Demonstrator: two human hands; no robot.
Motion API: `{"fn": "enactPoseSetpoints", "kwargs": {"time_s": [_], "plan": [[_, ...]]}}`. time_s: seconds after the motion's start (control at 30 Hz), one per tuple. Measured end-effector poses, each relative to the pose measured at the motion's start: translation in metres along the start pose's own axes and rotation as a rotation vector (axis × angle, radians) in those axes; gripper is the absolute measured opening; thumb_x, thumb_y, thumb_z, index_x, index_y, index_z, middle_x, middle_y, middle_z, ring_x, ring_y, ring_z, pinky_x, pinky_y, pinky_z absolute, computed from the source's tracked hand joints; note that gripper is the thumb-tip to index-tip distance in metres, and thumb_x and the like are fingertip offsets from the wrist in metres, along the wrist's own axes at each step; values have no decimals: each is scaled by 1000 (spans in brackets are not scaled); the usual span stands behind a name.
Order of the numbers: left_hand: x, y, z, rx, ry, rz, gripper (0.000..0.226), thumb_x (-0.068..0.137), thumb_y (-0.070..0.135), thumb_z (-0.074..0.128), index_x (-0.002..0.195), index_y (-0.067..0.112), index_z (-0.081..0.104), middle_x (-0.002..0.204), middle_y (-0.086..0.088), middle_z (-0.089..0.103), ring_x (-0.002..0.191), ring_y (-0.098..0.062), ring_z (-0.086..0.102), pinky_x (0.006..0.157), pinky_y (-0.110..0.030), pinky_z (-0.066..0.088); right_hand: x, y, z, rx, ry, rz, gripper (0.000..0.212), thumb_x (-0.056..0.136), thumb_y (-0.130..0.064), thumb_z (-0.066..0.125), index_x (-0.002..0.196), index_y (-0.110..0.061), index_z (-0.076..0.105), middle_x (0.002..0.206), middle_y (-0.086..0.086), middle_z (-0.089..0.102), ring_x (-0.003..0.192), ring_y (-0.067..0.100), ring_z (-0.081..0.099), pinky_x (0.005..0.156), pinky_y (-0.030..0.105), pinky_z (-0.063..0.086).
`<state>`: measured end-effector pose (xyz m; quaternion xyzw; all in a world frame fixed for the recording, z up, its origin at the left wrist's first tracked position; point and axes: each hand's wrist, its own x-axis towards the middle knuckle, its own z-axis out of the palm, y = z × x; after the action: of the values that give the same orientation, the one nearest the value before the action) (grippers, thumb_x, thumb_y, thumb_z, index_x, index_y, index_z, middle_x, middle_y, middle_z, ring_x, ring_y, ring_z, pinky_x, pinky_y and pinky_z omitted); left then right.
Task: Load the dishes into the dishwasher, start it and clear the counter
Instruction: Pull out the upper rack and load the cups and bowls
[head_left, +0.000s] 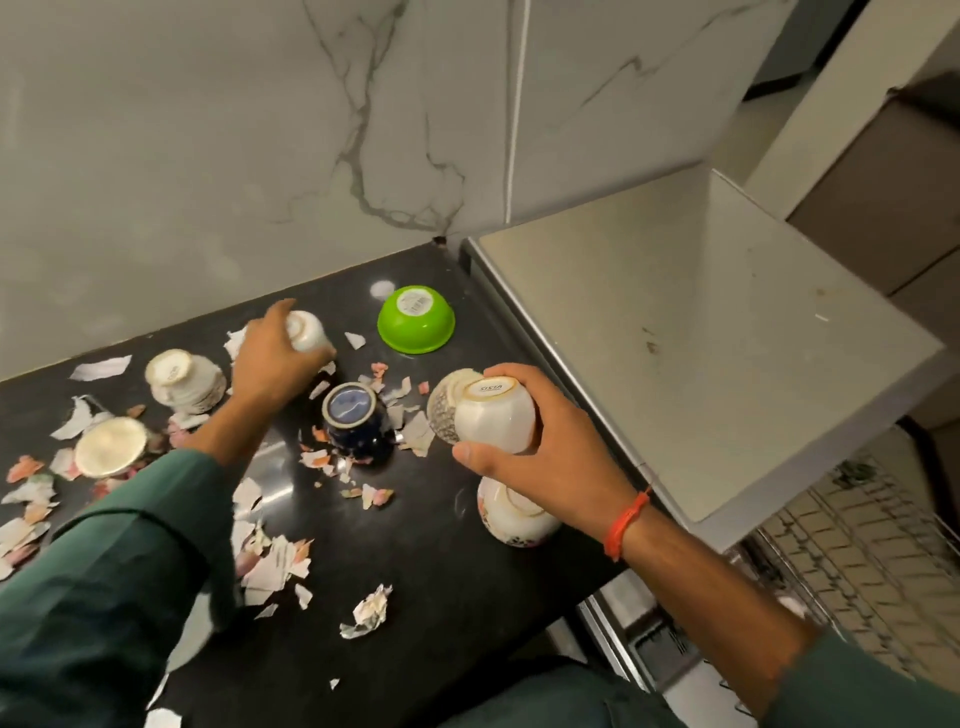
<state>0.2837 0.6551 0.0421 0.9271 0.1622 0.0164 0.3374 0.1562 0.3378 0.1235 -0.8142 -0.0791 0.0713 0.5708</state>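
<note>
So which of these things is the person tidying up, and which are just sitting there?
Part of the job:
white cup in the right hand
small white cup in the left hand
green bowl
dark blue cup
torn paper scraps
dishwasher rack

Just there:
marble wall
white appliance top

Black counter (415, 571) w/ paper scraps (275, 564), upturned green bowl (415, 321), navy cup (356, 421).
</note>
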Motion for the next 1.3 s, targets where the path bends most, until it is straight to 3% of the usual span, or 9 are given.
{"fn": "enactPoseSetpoints", "kwargs": {"time_s": [0.1, 0.2, 0.4, 0.53, 0.67, 0.8, 1.0, 1.13, 1.3], "plan": [[-16, 4, -20, -136, 46, 15, 88, 72, 51, 81, 148, 31, 41, 139, -16, 52, 121, -37, 56, 101, -57, 51, -8, 9, -13, 82, 22, 31, 60, 68, -39, 87, 120, -37, 57, 111, -19, 66, 100, 8, 66, 84, 28, 56], [-41, 22, -44, -270, 78, 56, 80, 84, 34, 82, 151, 33, 38, 146, -13, 48, 119, -33, 59, 99, -50, 54, -22, 22, -30, 161, 31, 39, 58, 66, -40, 82, 119, -31, 60, 112, -11, 67, 101, 14, 66, 87, 36, 57], [-123, 99, -72, -396, 76, 175, 65, 86, 26, 81, 138, 45, 48, 136, -6, 55, 92, -10, 67, 68, -21, 60, -71, 42, -92, 316, 47, 70, 59, 63, -42, 78, 114, -17, 63, 106, -8, 67, 95, 9, 65, 77, 24, 54], [-199, 177, -41, -440, 18, 300, 58, 87, 13, 76, 129, 46, 52, 117, 15, 60, 87, 12, 65, 73, -7, 54, -122, 71, -147, 422, 145, 180, 57, 61, -43, 80, 111, -19, 64, 97, -8, 67, 90, 10, 65, 73, 26, 55], [-262, 235, 28, -455, -201, 336, 62, 82, 19, 78, 135, 41, 55, 119, 6, 66, 90, -15, 69, 67, -38, 64, -188, 115, -202, 496, 277, 288, 61, 60, -43, 81, 112, -16, 64, 98, -3, 68, 90, 12, 66, 72, 27, 55], [-306, 279, 114, -414, -412, 362, 80, 69, 36, 93, 139, 33, 56, 121, -6, 68, 93, -12, 69, 78, -30, 60, -247, 159, -239, 519, 369, 396, 67, 60, -44, 81, 117, -13, 63, 106, 5, 68, 97, 15, 67, 77, 29, 57], [-373, 328, 206, -320, -721, 413, 77, 73, 20, 87, 141, 31, 53, 123, 7, 62, 95, -8, 72, 70, -21, 61, -319, 217, -272, 588, 533, 533, 46, 81, -28, 82, 121, -26, 59, 111, -1, 67, 89, 0, 69, 69, 19, 55], [-393, 349, 244, -258, -843, 400, 73, 74, 20, 85, 137, 37, 54, 125, 3, 60, 97, -11, 71, 65, -24, 61, -352, 256, -288, 500, 670, 647, 70, 67, -64, 72, 122, -25, 56, 114, 0, 64, 93, 4, 66, 67, 19, 53], [-388, 362, 273, -94, -943, 411, 73, 74, 35, 87, 134, 53, 51, 128, 16, 58, 101, -11, 69, 75, -35, 64, -370, 291, -297, 461, 744, 758, 69, 66, -69, 66, 121, -28, 57, 112, -6, 65, 101, 14, 65, 79, 30, 56]]}}
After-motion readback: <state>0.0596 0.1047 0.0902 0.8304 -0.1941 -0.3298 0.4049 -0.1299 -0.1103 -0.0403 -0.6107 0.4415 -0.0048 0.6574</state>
